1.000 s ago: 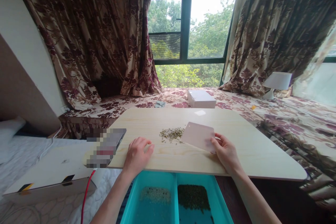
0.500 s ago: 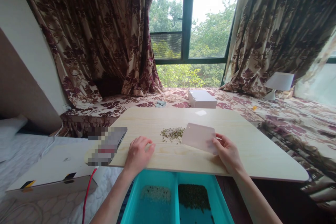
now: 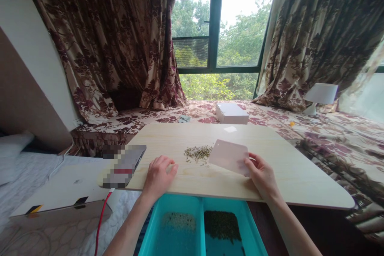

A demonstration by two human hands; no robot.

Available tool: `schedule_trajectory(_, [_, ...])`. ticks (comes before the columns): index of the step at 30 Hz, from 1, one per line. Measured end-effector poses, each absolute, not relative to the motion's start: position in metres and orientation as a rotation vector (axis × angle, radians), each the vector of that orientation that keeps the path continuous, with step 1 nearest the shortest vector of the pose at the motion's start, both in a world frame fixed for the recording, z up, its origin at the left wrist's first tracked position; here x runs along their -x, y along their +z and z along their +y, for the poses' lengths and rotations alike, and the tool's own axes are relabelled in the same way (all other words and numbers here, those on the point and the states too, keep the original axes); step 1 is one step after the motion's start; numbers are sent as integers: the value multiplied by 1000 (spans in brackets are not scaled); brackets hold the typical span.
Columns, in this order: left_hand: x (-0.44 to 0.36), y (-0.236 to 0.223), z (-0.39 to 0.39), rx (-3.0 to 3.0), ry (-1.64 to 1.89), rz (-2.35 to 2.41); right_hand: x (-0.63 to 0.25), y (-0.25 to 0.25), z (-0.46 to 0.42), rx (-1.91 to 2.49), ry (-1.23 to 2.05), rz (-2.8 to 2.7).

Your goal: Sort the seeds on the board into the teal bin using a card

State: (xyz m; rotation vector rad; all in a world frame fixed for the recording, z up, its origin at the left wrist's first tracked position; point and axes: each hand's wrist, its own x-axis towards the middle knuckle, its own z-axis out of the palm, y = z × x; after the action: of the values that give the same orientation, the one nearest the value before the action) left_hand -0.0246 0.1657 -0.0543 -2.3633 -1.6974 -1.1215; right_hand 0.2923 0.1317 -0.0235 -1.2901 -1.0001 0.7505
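My right hand (image 3: pixel 263 175) is closed on the right edge of a translucent whitish plastic scraper (image 3: pixel 229 157), pinched between thumb and fingers. The scraper is tilted, its left end beside a scattered heap of small greenish-brown grains (image 3: pixel 198 153), perhaps beans or seeds. On the pale wooden table (image 3: pixel 288 168), my left hand (image 3: pixel 160 176) rests left of the grains, fingers loosely bent, thumb apart, with nothing visible in it. Below the near edge sits a turquoise two-compartment bin (image 3: pixel 201 224). Its left side has pale grains (image 3: pixel 179 221), its right side dark green grains (image 3: pixel 222 225).
A pixelated device (image 3: pixel 124 167) with a red cable (image 3: pixel 100 218) lies at the table's left end. Beyond the table stand a white box (image 3: pixel 232 113) and a lamp (image 3: pixel 321 94) on a floral-covered ledge. A pale carton (image 3: pixel 60 192) is at the left.
The whole view has shifted slightly. Over the last half second the scraper has moved a little to the right, off the edge of the grains. The left hand stays in place.
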Motion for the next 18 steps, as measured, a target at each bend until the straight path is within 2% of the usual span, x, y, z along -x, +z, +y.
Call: schedule_trajectory(18, [24,-53,165,2367,-1122,-1685,-292,-24,131,1302,754,-1082])
